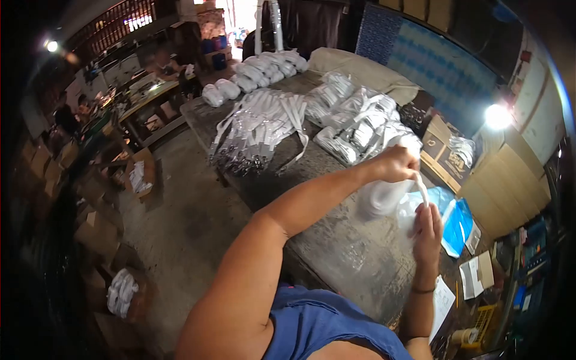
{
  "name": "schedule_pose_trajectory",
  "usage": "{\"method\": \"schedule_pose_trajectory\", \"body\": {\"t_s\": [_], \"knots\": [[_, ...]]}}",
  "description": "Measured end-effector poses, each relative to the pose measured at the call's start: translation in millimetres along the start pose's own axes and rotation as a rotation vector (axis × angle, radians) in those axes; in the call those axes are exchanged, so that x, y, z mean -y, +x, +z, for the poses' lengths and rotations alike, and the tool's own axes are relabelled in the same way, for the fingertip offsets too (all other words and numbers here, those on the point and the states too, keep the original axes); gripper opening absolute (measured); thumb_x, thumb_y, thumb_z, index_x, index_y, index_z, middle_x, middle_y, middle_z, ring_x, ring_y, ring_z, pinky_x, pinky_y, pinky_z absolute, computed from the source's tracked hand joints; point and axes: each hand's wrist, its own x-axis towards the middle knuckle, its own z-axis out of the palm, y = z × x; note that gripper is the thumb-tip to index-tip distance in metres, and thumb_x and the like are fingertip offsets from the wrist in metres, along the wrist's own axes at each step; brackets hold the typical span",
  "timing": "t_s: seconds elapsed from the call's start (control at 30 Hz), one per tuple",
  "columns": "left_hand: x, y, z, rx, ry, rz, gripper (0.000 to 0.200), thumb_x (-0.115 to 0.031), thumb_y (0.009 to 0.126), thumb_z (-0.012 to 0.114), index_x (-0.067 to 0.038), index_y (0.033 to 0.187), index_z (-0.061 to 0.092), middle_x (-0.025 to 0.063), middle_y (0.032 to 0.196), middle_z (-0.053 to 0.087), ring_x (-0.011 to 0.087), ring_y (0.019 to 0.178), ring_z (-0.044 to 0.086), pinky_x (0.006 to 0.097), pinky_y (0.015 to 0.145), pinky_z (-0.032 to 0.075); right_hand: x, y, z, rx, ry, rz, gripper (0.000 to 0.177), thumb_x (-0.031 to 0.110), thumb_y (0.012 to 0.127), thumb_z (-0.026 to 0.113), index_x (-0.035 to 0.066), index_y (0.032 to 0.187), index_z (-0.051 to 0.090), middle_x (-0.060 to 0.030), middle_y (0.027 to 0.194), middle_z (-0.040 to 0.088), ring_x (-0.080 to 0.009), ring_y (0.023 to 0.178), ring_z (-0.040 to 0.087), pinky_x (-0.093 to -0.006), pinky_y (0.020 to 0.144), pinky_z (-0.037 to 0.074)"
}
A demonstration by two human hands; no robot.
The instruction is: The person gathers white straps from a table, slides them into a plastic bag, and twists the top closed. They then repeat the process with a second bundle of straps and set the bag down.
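My left hand [396, 164] is closed around one end of a white strap [422, 189], out over the right part of the table. Lower down, my right hand [427, 223] pinches the same strap, so a short length runs between the two hands. Below my left hand is a rounded white bundle [379, 199], smeared by motion. Just behind my hands lies a pile of white straps in clear plastic [366, 120]. Beside my right hand is a blue and clear plastic bag [457, 225].
A fanned heap of white straps [264, 123] covers the middle of the dark table [342, 255]. Rolled white bundles [264, 71] line its far edge. Cardboard boxes [443, 150] stand at the right, and a box of white items [141, 174] is on the floor. People [165, 66] sit far left.
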Motion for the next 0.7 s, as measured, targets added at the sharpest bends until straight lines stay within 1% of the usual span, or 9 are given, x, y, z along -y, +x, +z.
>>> {"method": "schedule_pose_trajectory", "body": {"t_s": [0.07,0.23,0.3,0.4,0.47,0.53,0.6,0.67,0.7], "knots": [[-24,11,-13,0.062,-0.173,0.062,0.013,-0.013,0.074,0.067,-0.004,0.084,0.070,0.0091,0.070,0.066,0.0157,0.071,0.065,0.0306,0.066,0.049,-13,-16,31,0.081,0.458,-0.046,0.022,0.025,0.098,0.044,0.005,0.093,0.052,0.0035,0.066,0.042,-0.0051,0.055,0.039,-0.0214,0.046,0.032],[-68,-7,-34,0.164,-0.644,0.217,0.013,-0.006,0.076,0.062,-0.003,0.085,0.070,0.0036,0.079,0.068,0.0088,0.069,0.062,0.0238,0.062,0.050,-41,11,52,0.323,0.505,-0.168,0.023,0.026,0.097,0.046,0.006,0.090,0.051,0.0008,0.066,0.043,-0.0079,0.053,0.039,-0.0241,0.046,0.033],[-61,-25,-41,0.192,-0.572,0.192,0.014,-0.006,0.077,0.059,-0.006,0.085,0.071,0.0043,0.083,0.063,0.0145,0.072,0.062,0.0273,0.070,0.050,-66,39,30,0.449,0.609,0.068,0.021,0.025,0.094,0.053,0.005,0.088,0.051,0.0013,0.065,0.043,-0.0079,0.051,0.042,-0.0239,0.047,0.036],[-33,-59,-25,0.189,-0.486,0.099,0.012,-0.008,0.080,0.060,-0.005,0.084,0.070,0.0064,0.086,0.062,0.0146,0.081,0.061,0.0286,0.071,0.049,-13,32,32,0.311,0.278,-0.073,0.012,0.016,0.088,0.057,0.004,0.087,0.056,-0.0006,0.068,0.053,-0.0086,0.056,0.050,-0.0246,0.048,0.040],[0,-80,-7,0.239,-0.552,0.196,0.011,-0.009,0.082,0.060,-0.006,0.090,0.067,0.0081,0.090,0.063,0.0130,0.083,0.060,0.0275,0.074,0.047,-32,78,-23,0.632,-0.405,-0.088,0.007,0.008,0.082,0.059,0.003,0.087,0.060,-0.0037,0.075,0.064,-0.0089,0.065,0.059,-0.0249,0.053,0.044],[8,-114,11,0.327,-0.623,-0.031,0.007,-0.007,0.083,0.059,-0.005,0.087,0.064,0.0037,0.086,0.061,0.0125,0.081,0.057,0.0278,0.073,0.046,-26,57,-9,0.699,-0.563,-0.122,0.010,0.009,0.079,0.063,0.002,0.085,0.061,-0.0068,0.072,0.065,-0.0174,0.061,0.062,-0.0309,0.054,0.047],[19,-143,28,0.133,-0.597,-0.171,0.008,-0.003,0.082,0.057,-0.005,0.087,0.063,0.0026,0.087,0.060,0.0126,0.081,0.056,0.0271,0.074,0.045,-18,22,12,0.788,-0.983,-0.160,0.012,0.005,0.082,0.059,0.002,0.093,0.056,-0.0180,0.074,0.062,-0.0253,0.069,0.063,-0.0337,0.063,0.047],[52,-161,63,0.101,-0.740,-0.314,0.012,0.000,0.081,0.054,-0.005,0.087,0.063,0.0024,0.088,0.060,0.0124,0.082,0.056,0.0262,0.074,0.045,-55,-6,28,0.727,-0.783,-0.407,0.015,0.012,0.082,0.061,0.003,0.093,0.059,-0.0172,0.078,0.061,-0.0404,0.071,0.060,-0.0457,0.064,0.046],[64,-167,82,0.092,-0.696,-0.275,0.013,0.001,0.080,0.053,-0.004,0.087,0.063,0.0036,0.087,0.060,0.0128,0.081,0.056,0.0280,0.074,0.045,-60,-10,33,0.767,-0.814,-0.305,0.015,0.013,0.085,0.057,0.003,0.096,0.058,-0.0190,0.084,0.062,-0.0398,0.080,0.060,-0.0465,0.069,0.045]]}}
